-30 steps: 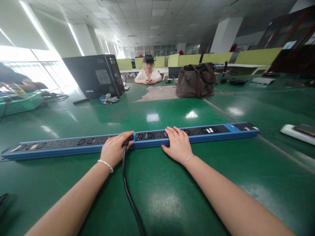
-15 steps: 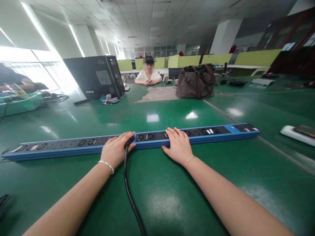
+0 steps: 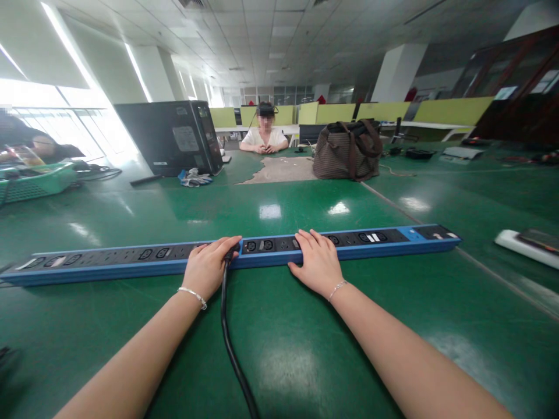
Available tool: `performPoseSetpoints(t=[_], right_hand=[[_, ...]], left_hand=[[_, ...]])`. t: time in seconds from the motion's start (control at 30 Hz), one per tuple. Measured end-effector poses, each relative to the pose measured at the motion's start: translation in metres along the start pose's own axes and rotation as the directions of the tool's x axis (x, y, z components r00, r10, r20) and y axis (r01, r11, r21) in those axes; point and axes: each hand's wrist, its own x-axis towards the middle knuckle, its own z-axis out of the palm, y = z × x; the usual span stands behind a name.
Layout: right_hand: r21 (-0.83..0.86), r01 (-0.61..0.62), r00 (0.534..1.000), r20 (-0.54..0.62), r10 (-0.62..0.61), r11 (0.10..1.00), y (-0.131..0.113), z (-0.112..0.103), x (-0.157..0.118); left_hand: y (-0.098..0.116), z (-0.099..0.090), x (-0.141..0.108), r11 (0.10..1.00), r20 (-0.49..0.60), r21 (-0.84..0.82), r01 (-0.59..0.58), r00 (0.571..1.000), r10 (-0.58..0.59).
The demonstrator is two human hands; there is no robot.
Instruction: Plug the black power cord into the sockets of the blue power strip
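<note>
Strip (image 3: 266,260), blue, black socketed face; cable (image 3: 224,314), black.
Strip flat, left to right, right end farther; cable curving from its middle toward near side.

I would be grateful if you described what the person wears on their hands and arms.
The left hand has a fairly thick silvery bracelet at the wrist; the right hand has a thinner, chain-like bracelet, also silvery. No sleeves or gloves show on either side.
</note>
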Motion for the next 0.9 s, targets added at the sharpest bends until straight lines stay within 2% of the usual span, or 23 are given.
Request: performPoseSetpoints(t=[0.23, 0.47, 0.57, 0.67, 0.77, 0.8, 0.9], right_hand=[[-0.01, -0.004, 1.0, -0.009, 0.004, 1.0, -0.001, 0.001, 0.0], [-0.01, 0.0, 1.0, -0.019, 0.0, 1.0, -0.001, 0.001, -0.001], [-0.011, 0.004, 1.0, -0.017, -0.004, 1.0, 0.0, 0.001, -0.001], [-0.014, 0.01, 1.0, -0.016, -0.01, 1.0, 0.001, 0.001, 0.0], [-0.018, 0.011, 1.0, -0.014, -0.012, 1.0, 0.001, 0.001, 0.0], [-0.02, 0.011, 1.0, -0.013, -0.011, 1.0, 0.001, 0.001, 0.0], [-0.024, 0.009, 1.0, -0.013, -0.009, 1.0, 0.001, 0.001, 0.0]], left_hand=[[-0.002, 0.0, 0.002, 0.997, -0.022, -0.072, -0.01, 1.0, 0.009], [-0.004, -0.002, 0.001, 0.965, -0.182, -0.263, 0.012, 0.981, -0.062], [-0.011, -0.01, 0.001, 0.96, -0.241, -0.268, 0.083, 0.959, -0.151], [-0.034, -0.024, 0.001, 0.935, -0.267, -0.272, 0.228, 0.915, -0.301], [-0.068, -0.037, -0.001, 0.906, -0.276, -0.266, 0.329, 0.875, -0.399], [-0.079, -0.04, -0.003, 0.899, -0.252, -0.255, 0.357, 0.873, -0.418], [-0.104, -0.043, -0.009, 0.915, -0.145, -0.22, 0.338, 0.916, -0.373]])
